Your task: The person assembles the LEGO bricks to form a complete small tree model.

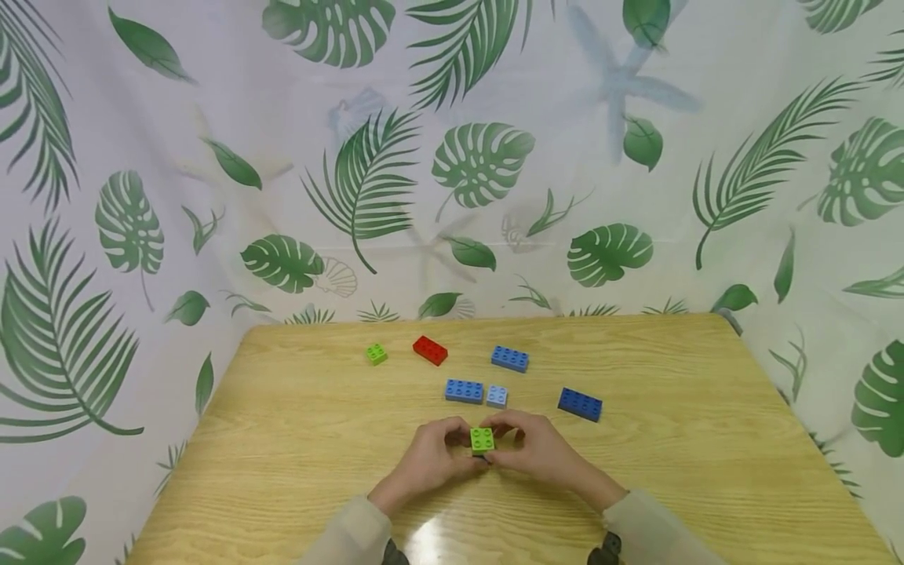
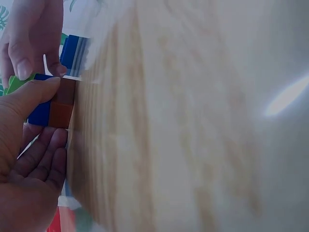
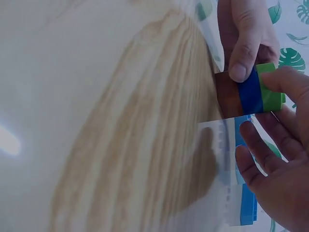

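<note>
Between the two hands stands a small stack of toy building bricks. Its top is a lime green brick (image 1: 482, 439) with studs facing up, its middle a blue brick (image 3: 251, 96), and its bottom a brownish-orange brick (image 3: 229, 102) at the tabletop. The left hand (image 1: 432, 457) grips the stack from the left, its thumb across the blue brick. From the right, the right hand (image 1: 542, 451) pinches the green brick, with its lower fingers loosely curled beside the stack. Just beyond the hands lie a blue brick (image 1: 464, 391) and a short light blue brick (image 1: 497, 396).
Farther back on the wooden table (image 1: 318, 424) are a small lime green brick (image 1: 377, 355), a red brick (image 1: 430, 351) and another blue brick (image 1: 510, 359). A dark blue brick (image 1: 581, 405) lies right of the hands. Leaf-patterned cloth (image 1: 494, 235) borders the table behind and on both sides.
</note>
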Motion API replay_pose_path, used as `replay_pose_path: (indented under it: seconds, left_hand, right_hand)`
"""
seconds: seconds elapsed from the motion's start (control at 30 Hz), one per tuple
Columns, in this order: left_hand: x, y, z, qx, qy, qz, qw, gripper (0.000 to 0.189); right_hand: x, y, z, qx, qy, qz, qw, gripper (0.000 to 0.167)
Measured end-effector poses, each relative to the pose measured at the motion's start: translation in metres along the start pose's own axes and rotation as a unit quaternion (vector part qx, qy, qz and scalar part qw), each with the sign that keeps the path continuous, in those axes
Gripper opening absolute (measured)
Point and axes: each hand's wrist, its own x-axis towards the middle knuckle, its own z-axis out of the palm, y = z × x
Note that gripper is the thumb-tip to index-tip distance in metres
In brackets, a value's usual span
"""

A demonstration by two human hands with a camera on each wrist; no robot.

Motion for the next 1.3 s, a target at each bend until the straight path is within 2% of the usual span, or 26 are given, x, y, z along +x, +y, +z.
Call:
replay_pose_path:
  seconds: [0.13, 0.3, 0.37, 0.47, 0.63, 0.73, 0.83, 1.0, 1.17, 1.3]
  left_hand:
    - [0.0, -0.001, -0.003, -0.001, -0.019, 0.001, 0.9998, 0.035]
    - [0.0, -0.004, -0.017, -0.019, -0.055, 0.001, 0.9983, 0.036]
    - [0.002, -0.004, -0.023, -0.025, -0.047, 0.006, 0.9985, 0.032]
    - [0.005, -0.002, -0.031, -0.013, -0.009, 0.017, 0.9997, 0.028]
    - [0.016, -0.002, -0.038, 0.031, 0.061, 0.039, 0.9968, 0.035]
    - [0.025, -0.002, -0.041, 0.052, 0.081, 0.045, 0.9943, 0.04]
    - [0.034, -0.005, -0.041, 0.069, 0.087, 0.042, 0.9929, 0.044]
    - [0.048, -0.013, -0.038, 0.08, 0.077, 0.025, 0.9935, 0.049]
    - [0.057, -0.02, -0.034, 0.1, 0.069, 0.016, 0.9925, 0.048]
    - [0.062, -0.019, -0.033, 0.109, 0.063, -0.003, 0.9921, 0.05]
  right_hand:
    - [0.0, 0.004, 0.003, 0.008, -0.001, 0.021, 0.9998, 0.034]
    - [0.001, 0.007, 0.005, 0.009, -0.002, 0.034, 0.9994, 0.035]
    - [0.001, 0.007, 0.004, 0.008, -0.002, 0.033, 0.9994, 0.035]
    - [0.002, 0.006, 0.003, 0.006, -0.004, 0.032, 0.9994, 0.035]
    - [0.003, 0.004, 0.0, -0.001, -0.013, 0.036, 0.9993, 0.035]
    - [0.003, 0.002, -0.001, -0.002, -0.016, 0.04, 0.9991, 0.036]
    - [0.002, 0.001, -0.001, 0.0, -0.019, 0.042, 0.9989, 0.036]
    - [0.002, 0.001, -0.001, 0.003, -0.021, 0.036, 0.9991, 0.036]
    - [0.002, 0.002, -0.001, 0.006, -0.02, 0.026, 0.9994, 0.035]
    - [0.001, 0.002, -0.001, 0.005, -0.02, 0.028, 0.9994, 0.034]
